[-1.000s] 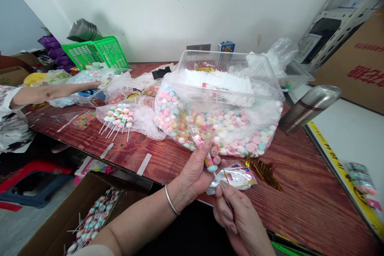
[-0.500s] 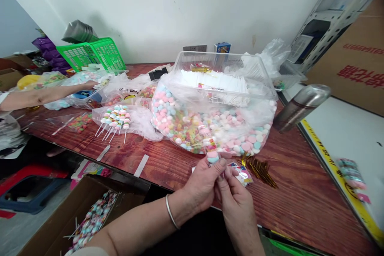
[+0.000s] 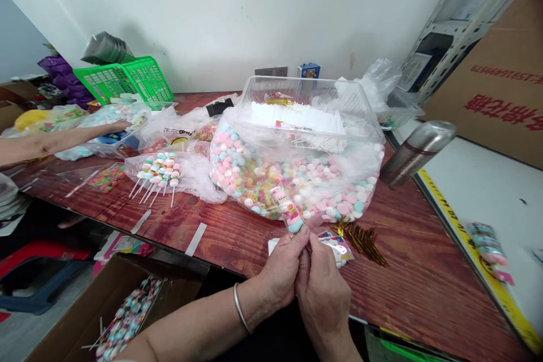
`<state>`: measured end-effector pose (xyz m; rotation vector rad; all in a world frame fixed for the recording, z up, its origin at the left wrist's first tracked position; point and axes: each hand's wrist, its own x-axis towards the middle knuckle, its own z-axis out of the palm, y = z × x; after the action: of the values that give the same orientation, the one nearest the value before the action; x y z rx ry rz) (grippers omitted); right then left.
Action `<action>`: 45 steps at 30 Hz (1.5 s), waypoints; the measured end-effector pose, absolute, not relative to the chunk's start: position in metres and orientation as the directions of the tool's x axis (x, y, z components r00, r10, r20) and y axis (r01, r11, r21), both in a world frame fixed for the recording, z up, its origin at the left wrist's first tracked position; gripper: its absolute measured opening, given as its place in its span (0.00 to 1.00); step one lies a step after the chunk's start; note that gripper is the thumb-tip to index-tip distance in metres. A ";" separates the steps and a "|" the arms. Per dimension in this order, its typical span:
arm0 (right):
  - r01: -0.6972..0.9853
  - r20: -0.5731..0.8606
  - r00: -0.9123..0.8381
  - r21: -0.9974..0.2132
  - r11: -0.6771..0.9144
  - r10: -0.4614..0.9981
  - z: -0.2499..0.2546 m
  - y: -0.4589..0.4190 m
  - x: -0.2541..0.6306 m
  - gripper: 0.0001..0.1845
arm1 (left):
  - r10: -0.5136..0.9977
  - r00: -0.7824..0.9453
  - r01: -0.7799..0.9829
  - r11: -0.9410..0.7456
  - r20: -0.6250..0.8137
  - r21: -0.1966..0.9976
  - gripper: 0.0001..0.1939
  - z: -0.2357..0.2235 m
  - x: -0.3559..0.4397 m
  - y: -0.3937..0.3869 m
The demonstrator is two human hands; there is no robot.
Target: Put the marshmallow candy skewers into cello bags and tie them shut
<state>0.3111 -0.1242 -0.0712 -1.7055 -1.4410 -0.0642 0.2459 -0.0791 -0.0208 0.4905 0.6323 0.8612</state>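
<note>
A marshmallow skewer point(image 3: 285, 207) in a clear printed wrapper stands tilted above my closed fingers, with pastel marshmallows and colourful gummy rings inside. My left hand point(image 3: 282, 268) grips its lower end, thumb pressed just under the blue bottom marshmallow. Pressed against it, my right hand point(image 3: 322, 283) pinches the neck of the wrapper; the stick and anything small between the fingertips are hidden. Just behind my hands lie flat printed wrappers point(image 3: 339, 248), partly covered. Gold twist ties point(image 3: 367, 244) are fanned out to their right on the wooden table point(image 3: 424, 271).
A big clear bag of marshmallows point(image 3: 314, 181) lies ahead, with a clear plastic bin point(image 3: 365, 107) of white sticks on it. Unwrapped skewers point(image 3: 161, 167) rest at left. A steel flask point(image 3: 419, 153) stands right. Below left is a carton point(image 3: 76, 308) of skewers. A co-worker's arm point(image 3: 63, 138) reaches in from the left.
The wrapped skewer has tilted to the left and shows more clearly. My right fingers have closed in tighter against my left thumb at its base. The view has shifted slightly.
</note>
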 end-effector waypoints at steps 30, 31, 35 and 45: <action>-0.358 -0.217 0.172 -0.922 -0.144 0.961 -0.044 -0.126 0.312 0.18 | 0.802 0.498 -0.378 0.542 -0.329 0.751 0.18 -0.034 0.217 -0.065; -0.191 -0.150 0.276 -0.977 -0.099 0.949 -0.045 -0.127 0.312 0.18 | 0.831 0.462 -0.368 0.496 -0.308 0.786 0.17 -0.034 0.218 -0.065; 0.034 -0.002 0.442 -0.999 -0.019 0.897 -0.052 -0.127 0.309 0.17 | 0.912 0.369 -0.327 0.307 -0.178 0.894 0.11 -0.030 0.218 -0.066; -0.754 -0.245 -0.208 -0.577 -0.315 0.947 -0.059 -0.136 0.311 0.20 | 0.595 0.742 -0.220 0.650 -0.307 0.727 0.18 -0.042 0.210 -0.067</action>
<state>0.3115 -0.1364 -0.0586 -0.6738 -0.3980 1.7879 0.2101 -0.0668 -0.0416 0.7243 0.5675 0.4927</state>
